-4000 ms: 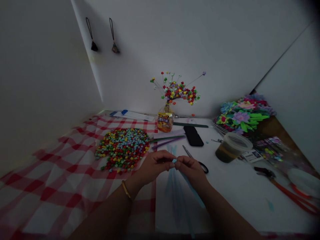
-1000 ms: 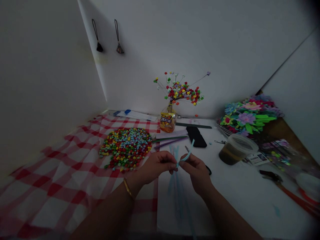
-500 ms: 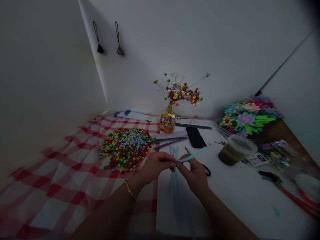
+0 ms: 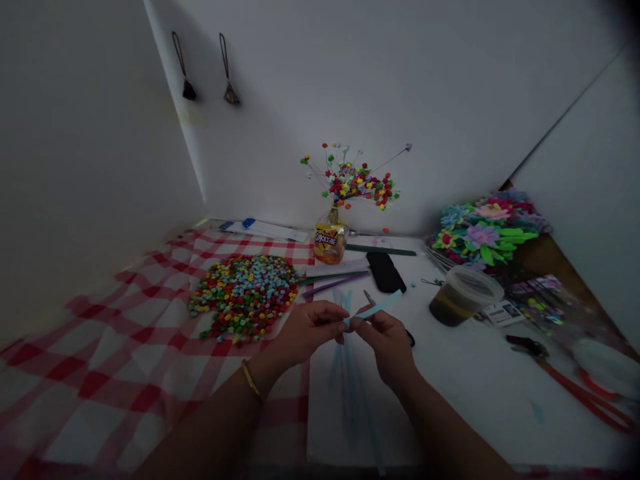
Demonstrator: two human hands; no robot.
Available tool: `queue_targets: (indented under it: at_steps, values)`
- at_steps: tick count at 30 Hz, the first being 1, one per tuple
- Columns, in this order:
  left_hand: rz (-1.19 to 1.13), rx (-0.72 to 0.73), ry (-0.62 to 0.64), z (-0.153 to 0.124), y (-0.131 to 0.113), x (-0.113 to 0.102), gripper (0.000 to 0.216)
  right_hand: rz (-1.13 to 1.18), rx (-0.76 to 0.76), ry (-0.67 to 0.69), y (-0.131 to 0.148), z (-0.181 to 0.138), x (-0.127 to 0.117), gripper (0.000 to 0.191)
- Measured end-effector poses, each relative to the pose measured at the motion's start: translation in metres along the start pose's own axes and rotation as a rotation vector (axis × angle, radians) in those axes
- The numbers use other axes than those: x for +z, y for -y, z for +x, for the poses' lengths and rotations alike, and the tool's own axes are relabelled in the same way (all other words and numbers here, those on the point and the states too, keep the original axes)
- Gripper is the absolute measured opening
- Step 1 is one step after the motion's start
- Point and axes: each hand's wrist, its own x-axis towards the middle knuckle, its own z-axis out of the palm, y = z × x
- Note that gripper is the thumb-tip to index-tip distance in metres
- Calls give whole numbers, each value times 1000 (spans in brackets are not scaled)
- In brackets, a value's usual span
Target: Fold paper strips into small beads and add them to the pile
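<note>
Between my fingertips is a light blue paper strip [image 4: 383, 305], its loose end pointing up to the right. My left hand [image 4: 314, 330] is closed, pinching the strip near its folded end. Opposite it, my right hand [image 4: 385, 337] is closed too, thumb and fingers on the same strip. The folded part is small and mostly covered by the fingers. Under the hands, more pale blue strips [image 4: 353, 393] lie on the white board [image 4: 450, 413]. Scissors [image 4: 369, 298] are partly hidden behind my right hand.
Left is a heap of colourful paper stars [image 4: 245, 293] on a red-checked cloth [image 4: 100, 383]. Behind stand a bottle [image 4: 330, 243] of star stems and a black phone [image 4: 386, 272]. To the right are a plastic tub [image 4: 463, 297], pliers [image 4: 575, 380] and fuzzy flowers [image 4: 485, 230].
The strip's loose end reaches less far right and tilts up more steeply. My hands stay together at the fold. The whole view has shifted slightly.
</note>
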Motion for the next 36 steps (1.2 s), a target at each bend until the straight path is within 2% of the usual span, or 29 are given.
queue_targets:
  at_steps: [5,10,14,18,21,25,28,31,33,36]
  values:
    - [24,48,-32,-1,5,-1,26,-31,2,-1,-5,1,-2,11]
    - [28,73,-35,-1,5,-3,26,-232,-217,-2,-5,1,-1,8]
    - [91,76,-4,-2,3,-2,15,-372,-396,-2,-2,-1,-2,7]
    - [-139,-55,108,-2,2,-3,17,-584,-644,-83,0,-1,-7,10]
    - [-288,-166,185,-2,1,-5,19,-687,-813,-73,1,-1,-10,18]
    - [-316,-253,184,-3,0,-7,16,-755,-912,-29,1,-1,-11,24]
    - [-302,-231,150,-3,-1,-8,15,-706,-838,-38,0,-1,-10,20]
    - [-277,-137,106,-2,1,-8,15,-575,-592,-49,-2,1,-7,11]
    - [-242,-77,92,-1,2,-8,14,-468,-419,-10,-2,2,-5,7]
    - [-199,-32,87,0,4,-9,12,-322,-283,63,-2,2,-3,11]
